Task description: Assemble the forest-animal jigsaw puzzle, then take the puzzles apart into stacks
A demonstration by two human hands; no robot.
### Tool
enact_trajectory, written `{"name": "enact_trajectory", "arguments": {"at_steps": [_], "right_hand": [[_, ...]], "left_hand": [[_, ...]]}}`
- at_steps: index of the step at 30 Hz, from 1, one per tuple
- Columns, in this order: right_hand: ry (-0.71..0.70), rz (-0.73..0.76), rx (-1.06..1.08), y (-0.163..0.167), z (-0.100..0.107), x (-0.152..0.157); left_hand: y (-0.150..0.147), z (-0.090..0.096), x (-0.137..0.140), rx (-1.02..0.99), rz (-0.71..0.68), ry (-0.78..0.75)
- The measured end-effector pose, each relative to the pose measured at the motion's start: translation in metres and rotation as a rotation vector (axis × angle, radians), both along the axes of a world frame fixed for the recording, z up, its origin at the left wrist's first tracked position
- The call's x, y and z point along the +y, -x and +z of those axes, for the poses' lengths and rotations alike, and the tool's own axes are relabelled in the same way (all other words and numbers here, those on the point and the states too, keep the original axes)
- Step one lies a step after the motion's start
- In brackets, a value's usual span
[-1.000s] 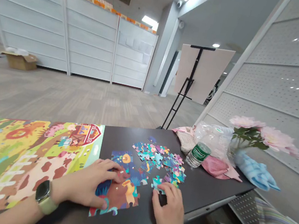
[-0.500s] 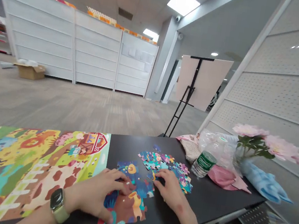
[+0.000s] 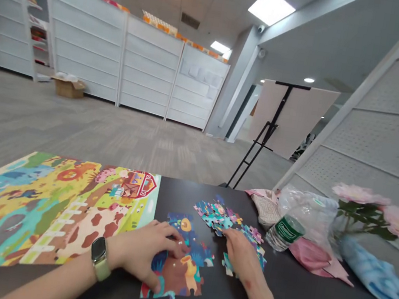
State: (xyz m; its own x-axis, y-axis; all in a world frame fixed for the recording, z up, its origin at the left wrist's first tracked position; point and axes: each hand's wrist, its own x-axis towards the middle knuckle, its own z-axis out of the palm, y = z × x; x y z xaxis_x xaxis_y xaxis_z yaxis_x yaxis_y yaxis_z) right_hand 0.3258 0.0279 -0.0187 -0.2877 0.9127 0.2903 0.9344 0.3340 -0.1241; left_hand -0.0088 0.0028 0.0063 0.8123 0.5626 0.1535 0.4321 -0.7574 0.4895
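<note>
Right grip [image 3: 241, 257] now farther from the part-built puzzle [image 3: 177, 273]

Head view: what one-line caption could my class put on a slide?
Left hand on a partly assembled jigsaw, right hand at the loose pieces, with a farm picture alongside.

The puzzle section [image 3: 177, 271] is blue and brown, the table [image 3: 215, 298] black.
</note>
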Motion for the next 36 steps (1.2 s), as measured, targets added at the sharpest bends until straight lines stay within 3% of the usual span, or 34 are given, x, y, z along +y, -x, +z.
{"name": "enact_trajectory", "arguments": {"at_steps": [11,16,21,28,36], "right_hand": [[0.030,-0.056,0.155,0.021,-0.010,0.000],[0.087,-0.073,0.133,0.015,0.008,0.003],[0.034,-0.084,0.155,0.024,0.026,0.034],[0.094,0.026,0.134,0.051,0.003,0.075],[0.081,-0.156,0.204,0.013,0.003,0.081]], "left_hand": [[-0.002,-0.002,0.001,0.008,0.013,0.013],[-0.003,-0.003,0.002,0.005,0.008,0.007],[-0.002,-0.002,0.001,-0.012,-0.003,0.041],[-0.005,0.008,-0.001,0.044,0.029,0.108],[-0.009,0.018,-0.004,0.090,0.067,0.165]]}}
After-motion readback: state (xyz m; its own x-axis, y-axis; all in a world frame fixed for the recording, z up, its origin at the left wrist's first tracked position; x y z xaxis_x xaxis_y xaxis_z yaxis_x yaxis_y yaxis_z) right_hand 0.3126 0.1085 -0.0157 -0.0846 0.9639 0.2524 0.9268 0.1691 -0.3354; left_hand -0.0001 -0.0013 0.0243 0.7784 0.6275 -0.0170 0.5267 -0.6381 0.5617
